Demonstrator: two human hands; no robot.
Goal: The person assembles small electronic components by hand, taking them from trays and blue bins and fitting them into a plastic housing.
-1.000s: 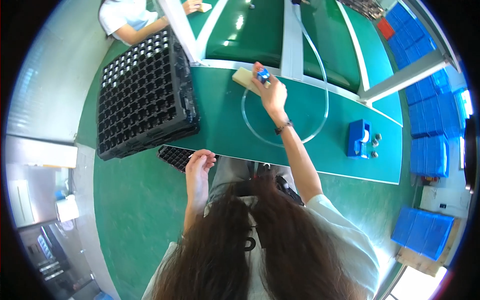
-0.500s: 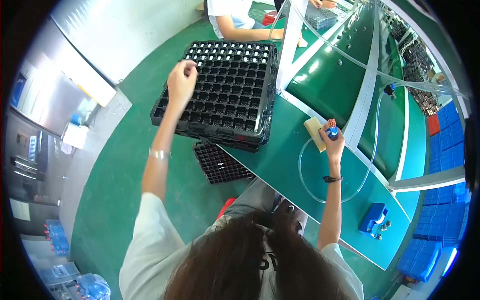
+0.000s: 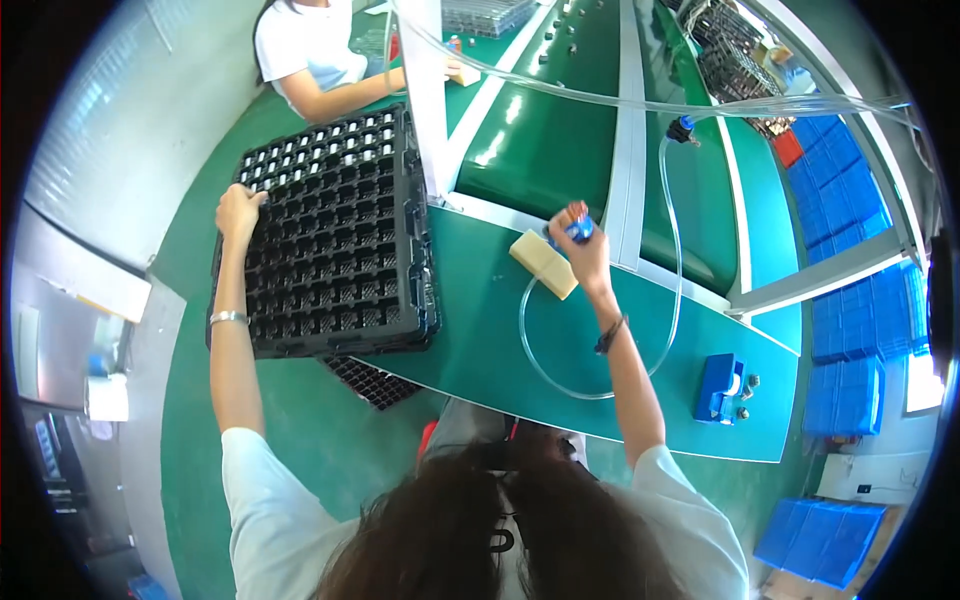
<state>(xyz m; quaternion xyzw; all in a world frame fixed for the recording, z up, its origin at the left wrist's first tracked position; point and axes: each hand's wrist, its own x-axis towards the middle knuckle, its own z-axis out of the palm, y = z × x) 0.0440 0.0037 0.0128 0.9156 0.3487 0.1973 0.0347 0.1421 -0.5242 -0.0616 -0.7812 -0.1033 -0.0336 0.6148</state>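
Note:
My left hand (image 3: 240, 213) is at the left edge of a black compartment tray (image 3: 405, 270). Its thumb and fingers are pinched together by the filled rows; whatever they hold is too small or hidden to make out. Small white-and-silver cylinders (image 3: 318, 156) fill the tray's far rows, while the pockets nearer me show black. Over the green table, my right hand (image 3: 588, 255) grips a small blue tool (image 3: 579, 230) with a reddish-orange end. A pale yellow foam block (image 3: 543, 265) lies just left of that hand, and a clear hose (image 3: 524, 330) loops beneath it.
A blue box (image 3: 718, 388) stands at the table's right, small metal parts (image 3: 748, 394) beside it. Beyond a white frame post (image 3: 425, 110) runs a green conveyor (image 3: 545, 140) with several small parts. Across from me a person (image 3: 325, 75) works. Another black tray (image 3: 375, 383) sits lower down.
The whole view has swung, shifting tray and table leftward in the picture. My left hand has come down to the tray's left edge. My right hand still grips the blue tool beside the foam.

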